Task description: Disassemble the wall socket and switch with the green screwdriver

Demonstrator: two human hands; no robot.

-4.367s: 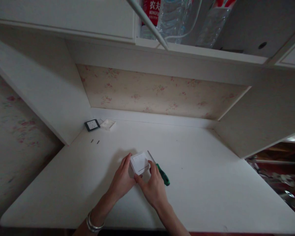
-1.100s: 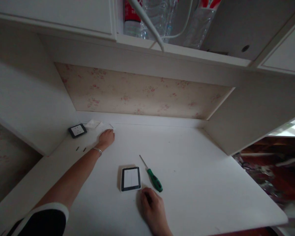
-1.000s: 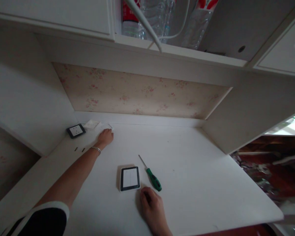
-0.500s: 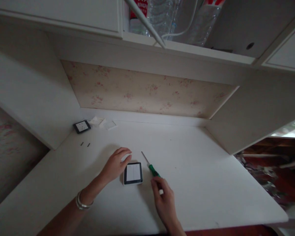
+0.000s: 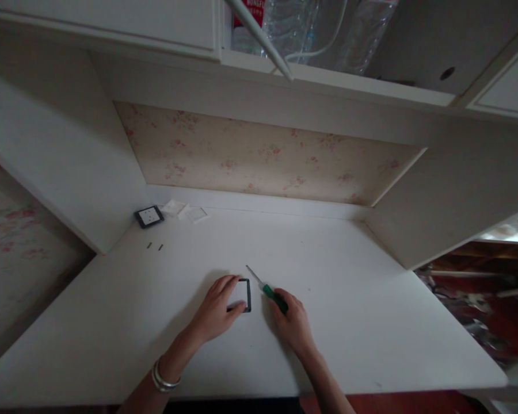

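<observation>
Left hand holds switch | right hand wraps screwdriver | clear covers look already off | probable screws loose, seemingly unfitted

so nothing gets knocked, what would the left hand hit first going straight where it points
Past the black-framed panel it touches, the left hand would probably meet the screwdriver's metal shaft; relative height is unclear.

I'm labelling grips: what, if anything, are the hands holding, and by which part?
The right hand grips the screwdriver by its green handle. The left hand holds the black-framed plate by opposite edges, fingers far, thumb near.
</observation>
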